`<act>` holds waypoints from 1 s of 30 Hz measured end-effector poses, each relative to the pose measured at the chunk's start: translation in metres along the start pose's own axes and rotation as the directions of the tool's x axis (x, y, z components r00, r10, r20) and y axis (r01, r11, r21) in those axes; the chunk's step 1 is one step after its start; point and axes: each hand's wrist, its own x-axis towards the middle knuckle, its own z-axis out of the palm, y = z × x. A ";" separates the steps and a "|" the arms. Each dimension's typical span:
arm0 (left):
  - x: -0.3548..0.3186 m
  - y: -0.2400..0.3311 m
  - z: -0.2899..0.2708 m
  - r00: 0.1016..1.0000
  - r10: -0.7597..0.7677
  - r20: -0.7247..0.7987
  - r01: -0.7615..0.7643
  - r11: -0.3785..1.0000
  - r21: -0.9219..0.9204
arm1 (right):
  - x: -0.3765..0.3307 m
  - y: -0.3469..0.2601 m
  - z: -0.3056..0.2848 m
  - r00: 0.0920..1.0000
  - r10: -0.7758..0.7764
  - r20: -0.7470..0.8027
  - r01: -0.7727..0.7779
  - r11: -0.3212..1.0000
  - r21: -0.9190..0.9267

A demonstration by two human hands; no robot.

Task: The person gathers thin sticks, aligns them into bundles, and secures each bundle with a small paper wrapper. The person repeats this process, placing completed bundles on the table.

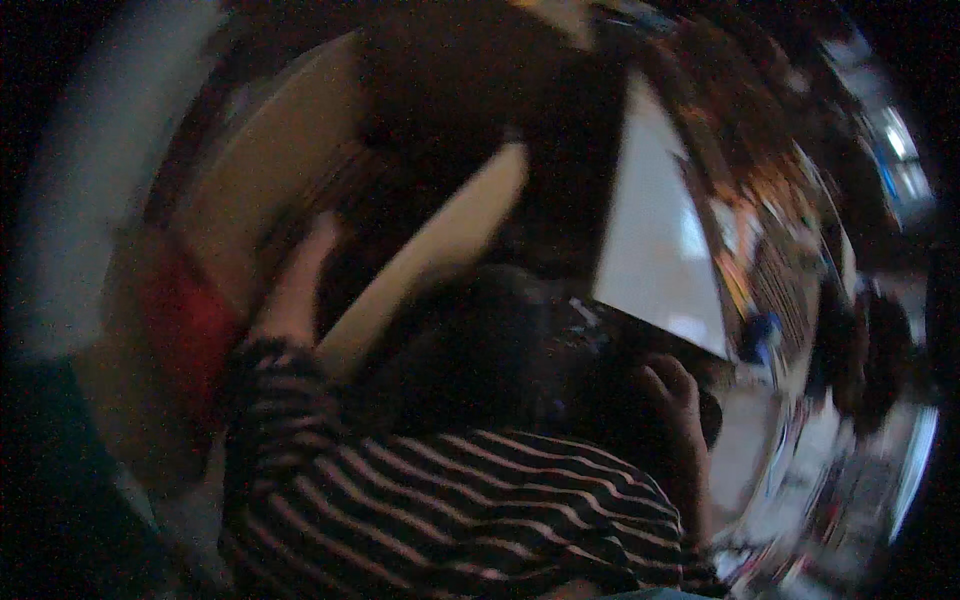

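Observation:
The picture is dark and smeared. From a striped sleeve my left hand [318, 240] reaches up and forward into shadow, beside a large tan panel [270, 150]; its fingers are blurred and I cannot tell what they touch. To its right, a long, narrow tan board or flap [440, 240] slants up toward the far middle. My right hand [672, 385] is low on the right with its fingers curled, next to a dark, partly shiny object [585, 325]. Whatever it grips is hidden in the dark.
A flat white panel [655, 230] stands beyond my right hand. Red material [190, 320] lies at the left, with a pale wall [110, 180] behind. Blurred, cluttered things [770, 230] fill the right side, near a bright window-like light [900, 140].

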 end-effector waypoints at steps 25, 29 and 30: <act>-0.284 0.514 -0.019 0.499 0.837 0.225 -0.077 0.302 -0.950 | 0.040 0.213 -0.269 0.823 -0.279 -0.496 -0.163 0.719 -0.675; -0.277 0.530 0.004 0.540 0.788 0.295 -0.036 0.373 -0.927 | 0.071 0.224 -0.285 0.871 -0.330 -0.364 -0.105 0.599 -0.794; -0.275 0.533 0.010 0.544 0.781 0.306 -0.027 0.381 -0.924 | 0.082 0.235 -0.289 0.850 -0.398 -0.344 -0.065 0.569 -0.819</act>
